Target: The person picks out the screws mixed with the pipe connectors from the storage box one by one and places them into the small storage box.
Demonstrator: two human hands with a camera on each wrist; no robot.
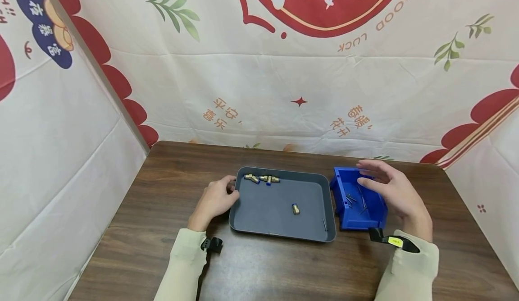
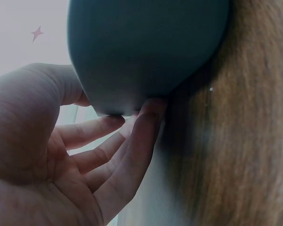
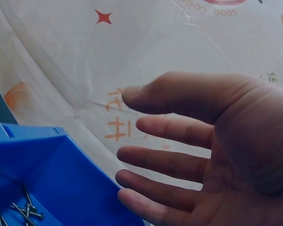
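My left hand (image 1: pixel 215 200) is at the left side of a grey tray (image 1: pixel 279 229), gripping its edge. The thumb laps over the rim, and the curled fingers bear on the outer wall, as the left wrist view shows. Over the right side of a blue bin (image 1: pixel 362 224) hovers my right hand (image 1: pixel 395 190), fingers spread and holding nothing. Several screws (image 3: pixel 27 212) lie on the bin floor. Brass fittings with blue collars sit in the tray: an angled one (image 1: pixel 252 178) and a tee (image 1: pixel 269 179) at the back left, a short straight one (image 1: pixel 295 209) right of the middle.
A thin screw (image 1: pixel 325 224) lies in the tray's right front corner. The bin stands close against the tray's right side on a dark wooden table (image 1: pixel 259 269). Printed white cloth (image 1: pixel 259 75) hangs behind the table and along both sides.
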